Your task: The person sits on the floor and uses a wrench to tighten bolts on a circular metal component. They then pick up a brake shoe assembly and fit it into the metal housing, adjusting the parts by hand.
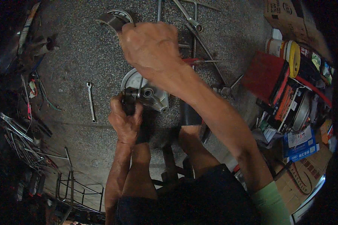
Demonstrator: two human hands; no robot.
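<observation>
My left hand (124, 122) is closed, thumb and fingers pinching a small dark part (130, 98) whose kind I cannot make out. It sits against the left edge of a round cast-metal brake plate (133, 79) with a hub hole, lying on the floor between my feet. My right hand (150, 45) makes a fist above the plate. From beneath it a thin metal rod (140, 87) slants down to the dark part; its upper end is hidden by the fist. Just beyond the right hand lies a curved brake shoe (114, 18).
On the speckled floor, a wrench (91, 102) lies to the left and a larger wrench (194, 23) at the far side. A red-handled screwdriver (199, 61) is right of my wrist. Boxes and a red case (264, 77) crowd the right; metal rods (17, 129) line the left.
</observation>
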